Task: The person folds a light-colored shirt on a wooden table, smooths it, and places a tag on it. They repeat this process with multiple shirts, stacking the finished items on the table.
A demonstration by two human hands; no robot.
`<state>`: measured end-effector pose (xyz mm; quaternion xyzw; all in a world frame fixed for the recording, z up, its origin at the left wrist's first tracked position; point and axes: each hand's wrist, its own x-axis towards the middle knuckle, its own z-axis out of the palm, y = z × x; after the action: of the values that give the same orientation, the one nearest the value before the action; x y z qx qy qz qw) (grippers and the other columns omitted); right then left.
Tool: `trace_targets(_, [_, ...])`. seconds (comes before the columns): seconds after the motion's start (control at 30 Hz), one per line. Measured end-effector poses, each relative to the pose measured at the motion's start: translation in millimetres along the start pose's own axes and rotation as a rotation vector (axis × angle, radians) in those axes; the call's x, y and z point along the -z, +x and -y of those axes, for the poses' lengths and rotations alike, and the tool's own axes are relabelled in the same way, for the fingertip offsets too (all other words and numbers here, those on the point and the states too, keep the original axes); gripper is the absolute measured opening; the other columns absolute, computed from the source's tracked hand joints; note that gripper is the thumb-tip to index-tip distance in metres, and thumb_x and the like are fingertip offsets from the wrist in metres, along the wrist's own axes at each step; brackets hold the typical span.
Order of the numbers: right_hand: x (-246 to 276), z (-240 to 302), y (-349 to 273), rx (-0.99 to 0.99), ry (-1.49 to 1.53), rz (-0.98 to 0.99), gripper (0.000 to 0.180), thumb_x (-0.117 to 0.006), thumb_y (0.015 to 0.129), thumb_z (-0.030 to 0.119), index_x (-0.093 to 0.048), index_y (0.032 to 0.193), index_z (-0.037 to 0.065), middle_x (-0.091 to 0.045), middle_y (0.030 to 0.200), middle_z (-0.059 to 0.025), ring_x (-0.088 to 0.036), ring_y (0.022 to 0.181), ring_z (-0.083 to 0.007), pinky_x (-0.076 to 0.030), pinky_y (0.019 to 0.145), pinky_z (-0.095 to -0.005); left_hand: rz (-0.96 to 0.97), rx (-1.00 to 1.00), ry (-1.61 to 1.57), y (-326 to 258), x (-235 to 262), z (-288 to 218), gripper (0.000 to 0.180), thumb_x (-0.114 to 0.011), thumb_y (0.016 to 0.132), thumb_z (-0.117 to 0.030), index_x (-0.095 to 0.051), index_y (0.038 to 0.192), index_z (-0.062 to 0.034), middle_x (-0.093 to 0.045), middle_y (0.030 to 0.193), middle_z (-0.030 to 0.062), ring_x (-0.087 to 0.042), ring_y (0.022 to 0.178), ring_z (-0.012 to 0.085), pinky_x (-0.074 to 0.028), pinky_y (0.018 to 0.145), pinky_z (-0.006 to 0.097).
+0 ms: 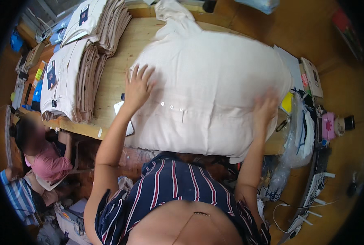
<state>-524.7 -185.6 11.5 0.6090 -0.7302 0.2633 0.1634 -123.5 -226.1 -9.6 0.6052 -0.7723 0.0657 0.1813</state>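
A pale cream garment (222, 81) with a short row of white buttons is spread wide over the wooden table (118, 61). One narrow part of its cloth bunches at the far edge, and its near edge hangs toward me. At its left edge my left hand (139, 87) is open, with fingers spread and nothing gripped. On the right side of the cloth lies my right hand (267, 108), flat and blurred by motion, its fingers stretched out. Partly under the garment near my left forearm, a white flat object (128, 127) shows.
Two stacks of folded cream garments with dark tags, a near stack (63, 81) and a far stack (84, 24), occupy the table's left. A pink box (328, 125), plastic-wrapped items (298, 139) and power strips (304, 216) line the right. Another person (49, 159) sits low at left.
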Motion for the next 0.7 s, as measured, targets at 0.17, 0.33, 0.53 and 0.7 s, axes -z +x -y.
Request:
trace_targets(0.17, [-79.9,-42.5,-30.1,-0.371,-0.277,0.449,0.052,-0.034,0.084,0.052,-0.026,0.131,0.032,-0.019,0.14,0.0002,-0.017,0.128,-0.0286,-0.014,0.093,-0.0632,0.22,0.121,-0.004,-18.4,-47.3,32.0,0.049,-0.038,0.084,-0.045,-0.033,0.129,-0.028,-0.022,0.139,0.0062,-0.016,0.128,0.0293,-0.009,0.099,0.057])
trace_targets(0.33, [-117.8,-57.5,45.3,-0.416,-0.29,0.43,0.049,-0.033,0.086,0.046,-0.03,0.13,0.026,-0.022,0.138,-0.0048,-0.02,0.126,-0.0287,-0.019,0.095,-0.0568,0.103,0.005,-0.092,40.1,-73.9,19.1,0.047,-0.045,0.083,-0.039,-0.039,0.125,-0.0204,-0.03,0.133,0.0114,-0.024,0.125,0.0292,-0.017,0.098,0.052])
trace_targets(0.53, [-129.2,30.4,31.3,-0.068,0.665,0.26,0.02,-0.053,0.079,0.003,-0.056,0.099,-0.001,-0.056,0.095,-0.01,-0.054,0.083,-0.0185,-0.045,0.07,-0.0255,0.324,0.197,-0.285,4.1,-19.8,-9.4,0.028,-0.065,0.067,-0.017,-0.055,0.09,-0.005,-0.052,0.091,0.0122,-0.05,0.086,0.0291,-0.038,0.079,0.04])
trace_targets(0.7, [-85.2,182.9,-12.7,0.343,0.942,0.809,0.024,-0.054,0.076,0.001,-0.057,0.099,0.005,-0.052,0.094,-0.0099,-0.053,0.084,-0.0222,-0.045,0.072,-0.0337,0.227,0.241,-0.48,-22.2,-30.5,-17.7,0.02,-0.066,0.064,-0.009,-0.056,0.08,-0.0024,-0.054,0.079,0.0121,-0.051,0.077,0.0296,-0.042,0.069,0.036])
